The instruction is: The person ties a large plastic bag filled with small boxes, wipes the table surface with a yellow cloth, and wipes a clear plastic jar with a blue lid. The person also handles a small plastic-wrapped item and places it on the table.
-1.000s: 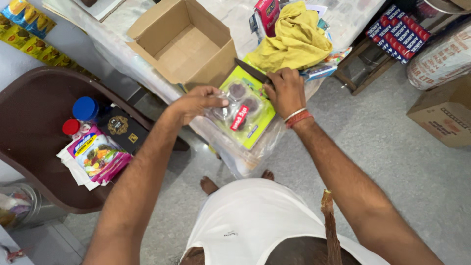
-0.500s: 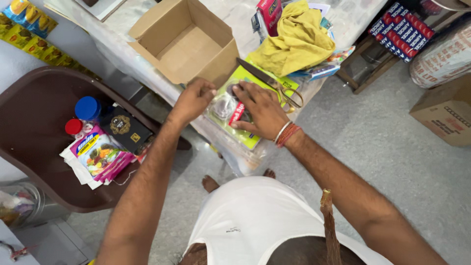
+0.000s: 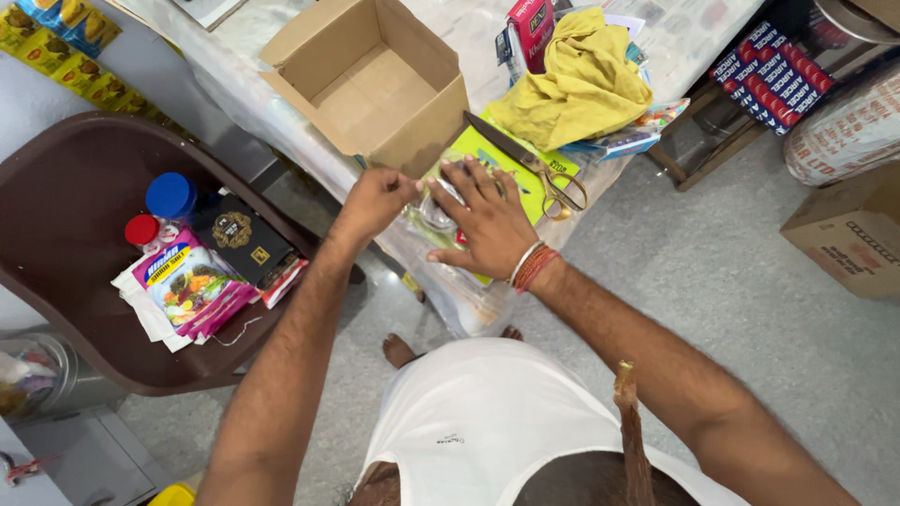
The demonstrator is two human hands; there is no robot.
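- A green blister pack [image 3: 497,159] in a clear plastic wrapper is laid flat at the near edge of the worktop [image 3: 281,103], just in front of the open cardboard box [image 3: 375,80], so that it can be pressed down from above and worked on at its left end.
- The right hand [image 3: 483,220] is spread palm-down on the pack; its fingers [image 3: 464,178] are splayed wide and laid flat, so the pack is pinned rather than gripped, apparently to keep it from sliding off the edge.
- The left hand [image 3: 375,199] is curled into a loose fist at the left end of the pack, just beside the right hand; its fingers are drawn narrow and seem to pinch the clear wrapper, though what exactly is caught between them cannot be told.
- Both forearms are stretched forward and converge on the pack; the right wrist is bent slightly back and is ringed with red and white thread bands [image 3: 532,267].
- A pair of scissors [image 3: 530,164] is left across the far side of the pack, touching it and just beyond the right fingertips, within easy reach.
- A crumpled yellow cloth [image 3: 581,84] is heaped further in on the worktop, behind the scissors.
- A brown chair [image 3: 66,187] is stood beside the worktop's left corner, and bottles with blue and red caps, a dark box and a bright food packet [image 3: 183,281] are kept on its seat.
- The box is set with its flaps open and its inside bare.
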